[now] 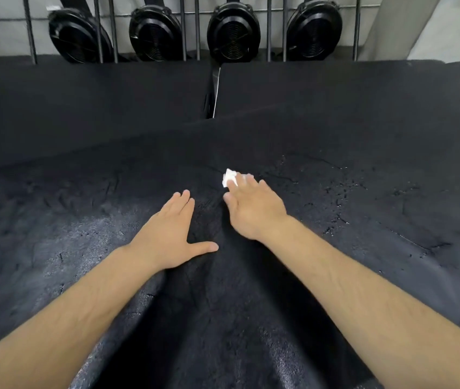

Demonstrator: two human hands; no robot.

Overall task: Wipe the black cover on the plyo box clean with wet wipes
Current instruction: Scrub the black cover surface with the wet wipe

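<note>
**Wiping under way near the middle of the cover**

Head view: the small crumpled white wet wipe (229,176) lies on the black, rough-textured cover (335,169) of the plyo box, about mid-surface. The right hand (254,209) presses it down with straight, flattened fingers that are not curled round it; the fingertips are blurred. Nearer the person than the wipe and to its left, the left hand (172,228) rests flat and relaxed on the cover, thumb spread, holding nothing.

Right of the wipe the cover glistens with small wet specks, and nearer than the wipe it shows a greyish sheen, so these parts look already passed over. Beyond the wipe the surface is dull and seems not yet wiped; I judge the job partly done.

Beyond the wipe the cover ends at a seam, with two more black pads split by a narrow gap (210,91), then round black fan housings (231,32) behind metal bars. There is open room on every side of the wipe.
</note>
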